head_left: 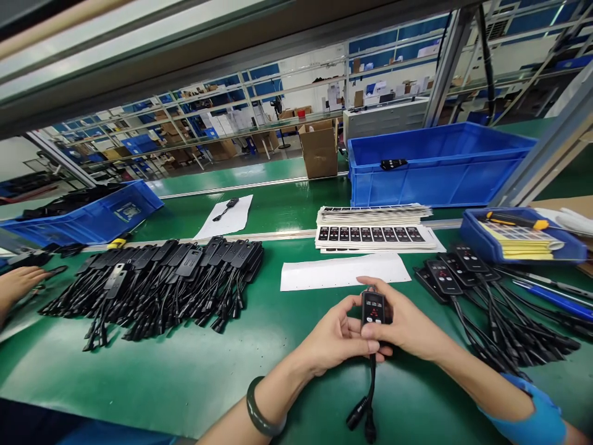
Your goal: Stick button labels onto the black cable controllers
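Between my two hands is a small black controller with a printed label face, its cable and two connectors hanging down toward the table's front. My left hand grips its left side and lower end. Fingers of my right hand wrap the right side, with the thumb pressed on the lower face. Just beyond lies a white label backing strip. Behind it are stacked label sheets. Labelled controllers with cables lie in a pile to the right. A larger pile of black controllers lies at left.
A big blue bin stands behind the sheets; another blue bin is at far left. A small blue tray holds yellow-backed sheets and a cutter. One controller rests on white paper. Another person's hand is at left.
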{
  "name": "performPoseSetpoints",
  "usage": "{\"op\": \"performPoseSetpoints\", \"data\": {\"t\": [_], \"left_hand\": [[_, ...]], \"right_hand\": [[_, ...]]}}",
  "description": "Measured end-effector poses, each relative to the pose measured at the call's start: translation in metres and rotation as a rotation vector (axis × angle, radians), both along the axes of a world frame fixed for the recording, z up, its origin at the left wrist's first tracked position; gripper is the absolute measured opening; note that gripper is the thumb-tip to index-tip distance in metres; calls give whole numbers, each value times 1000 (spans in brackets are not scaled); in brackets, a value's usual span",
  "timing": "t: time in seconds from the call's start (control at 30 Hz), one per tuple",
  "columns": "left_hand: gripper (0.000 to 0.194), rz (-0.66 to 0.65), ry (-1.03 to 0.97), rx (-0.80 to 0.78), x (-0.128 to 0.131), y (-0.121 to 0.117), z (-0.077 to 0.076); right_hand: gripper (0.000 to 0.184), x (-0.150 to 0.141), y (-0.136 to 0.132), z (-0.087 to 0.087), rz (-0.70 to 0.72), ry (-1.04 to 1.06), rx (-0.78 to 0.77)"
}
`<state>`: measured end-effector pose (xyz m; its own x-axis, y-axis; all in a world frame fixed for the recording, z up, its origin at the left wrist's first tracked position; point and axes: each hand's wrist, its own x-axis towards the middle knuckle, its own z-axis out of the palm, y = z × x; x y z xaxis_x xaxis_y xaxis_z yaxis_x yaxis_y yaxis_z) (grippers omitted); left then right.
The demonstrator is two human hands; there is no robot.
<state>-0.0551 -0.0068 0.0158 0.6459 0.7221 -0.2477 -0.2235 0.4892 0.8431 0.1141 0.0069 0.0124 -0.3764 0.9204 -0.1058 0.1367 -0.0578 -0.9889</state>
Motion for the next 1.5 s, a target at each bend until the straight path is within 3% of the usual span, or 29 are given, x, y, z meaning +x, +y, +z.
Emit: {"op": "performPoseSetpoints", "data": {"t": [0.13,0.3,0.63,0.77,0.97,1.1,1.27,1.5], "left_hand": [[61,18,-25,21,2,0,-3],[66,15,9,-4,3,-1,-3],[66,-23,-7,-8,1,-1,0],[63,14,11,7,1,0,0],[62,38,21,14,1,3,-3],[62,42,25,1,1,2,-2],[55,80,24,7,2,2,-1],[42,163,88,-32,6,4,-5]], "right_hand": [[56,-10,-7,-2,89,94,-108],[32,-10,-4,-4,-1,52,38],[50,-9,1,-3,-160,76,-12],[59,-6,1,-6,-152,159,-92],[58,-7,-2,-10,-174,-145,155],[59,-8,-2,-11,-210,-113,108],[62,-7,0,-12,-169,18,41],[68,-11,-3,-18,-3,-58,72]]}}
